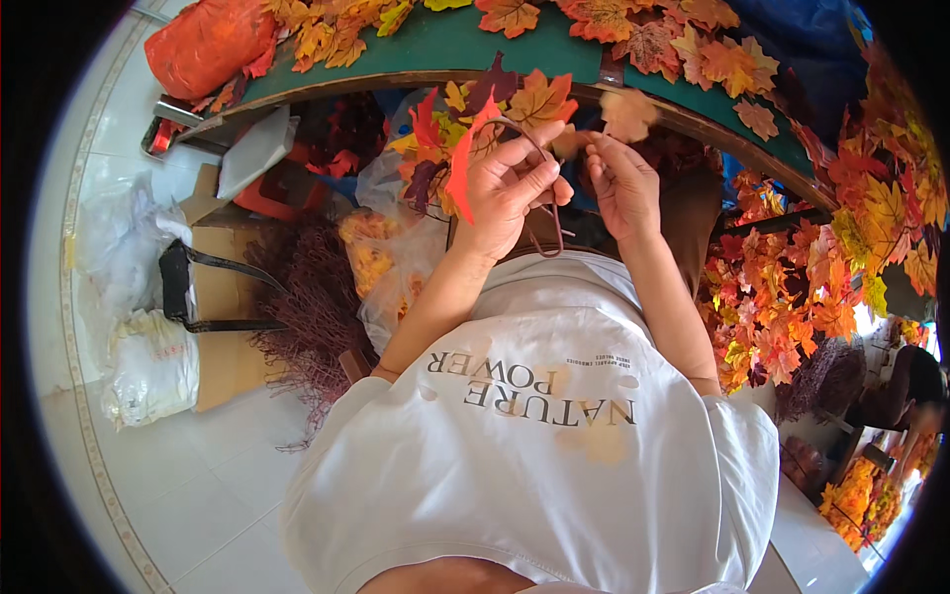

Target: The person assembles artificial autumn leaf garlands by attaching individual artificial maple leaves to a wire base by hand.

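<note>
My left hand point(508, 193) is closed around a thin brown stem point(547, 242) that loops below the fingers. On this stem sits a bunch of artificial maple leaves point(432, 139) in red, orange, yellow and dark purple, hanging to the left of the hand. My right hand point(625, 186), just beside it, pinches at its fingertips the stalk of a single pale orange artificial leaf point(629, 114), which is blurred. The leaf is close to the stem's upper end; whether they touch I cannot tell.
A green tabletop point(416, 47) with a wooden edge curves ahead, strewn with artificial leaves. Hanging leaf garlands point(777, 307) fill the right side. At left are a cardboard box point(233, 361), dark purple twigs point(315, 297) and a plastic bag of leaves point(381, 262). An orange-red bundle point(210, 49) lies far left.
</note>
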Demonstrator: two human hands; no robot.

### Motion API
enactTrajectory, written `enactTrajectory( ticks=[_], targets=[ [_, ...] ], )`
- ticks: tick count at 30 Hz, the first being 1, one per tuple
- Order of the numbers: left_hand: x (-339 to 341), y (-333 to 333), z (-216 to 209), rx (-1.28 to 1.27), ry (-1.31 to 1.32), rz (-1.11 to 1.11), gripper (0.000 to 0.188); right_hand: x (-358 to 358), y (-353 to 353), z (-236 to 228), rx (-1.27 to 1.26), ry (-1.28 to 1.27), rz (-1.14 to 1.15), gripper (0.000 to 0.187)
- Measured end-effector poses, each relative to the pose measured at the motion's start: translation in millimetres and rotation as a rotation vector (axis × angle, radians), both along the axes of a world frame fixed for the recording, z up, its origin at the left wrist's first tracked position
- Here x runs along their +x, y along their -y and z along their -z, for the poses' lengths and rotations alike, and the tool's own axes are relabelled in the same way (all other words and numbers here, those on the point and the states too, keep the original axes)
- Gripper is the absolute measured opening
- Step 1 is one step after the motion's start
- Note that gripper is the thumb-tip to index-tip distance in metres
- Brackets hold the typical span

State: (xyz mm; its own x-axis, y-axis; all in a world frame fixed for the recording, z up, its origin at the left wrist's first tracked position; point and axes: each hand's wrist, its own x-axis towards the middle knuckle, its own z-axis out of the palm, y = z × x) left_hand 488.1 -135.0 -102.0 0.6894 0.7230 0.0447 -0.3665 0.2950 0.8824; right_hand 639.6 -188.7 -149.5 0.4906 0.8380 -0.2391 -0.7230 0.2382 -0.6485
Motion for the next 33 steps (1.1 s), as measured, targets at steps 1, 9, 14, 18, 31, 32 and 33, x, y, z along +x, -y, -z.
enactTrajectory(
  ticks=[1,9,14,18,31,32,33],
  targets=[
    [1,3,0,-0.003,0.001,-0.028,0.044,-7,2,-7,0.044,-0.006,0.003,0.020],
    [7,13,0,0.139,-0.047,-0.250,0.062,-20,16,-9,0.099,0.035,-0.257,0.015],
    [11,9,7,0.091,-0.005,-0.239,0.065,-19,11,6,0.146,-0.142,-0.219,0.017],
    [11,10,12,0.046,-0.037,-0.251,0.070,-22,8,-4,0.069,-0.342,-0.154,0.022],
    [9,22,0,0.180,-0.058,-0.388,0.054,-16,5,7,0.043,-0.353,0.112,0.013],
    [9,21,1,0.177,-0.059,-0.391,0.054,-15,6,5,0.043,-0.280,0.121,0.013],
    [8,19,3,0.159,-0.062,-0.350,0.033,-22,7,-2,0.061,-0.260,0.084,0.010]
  ],
)
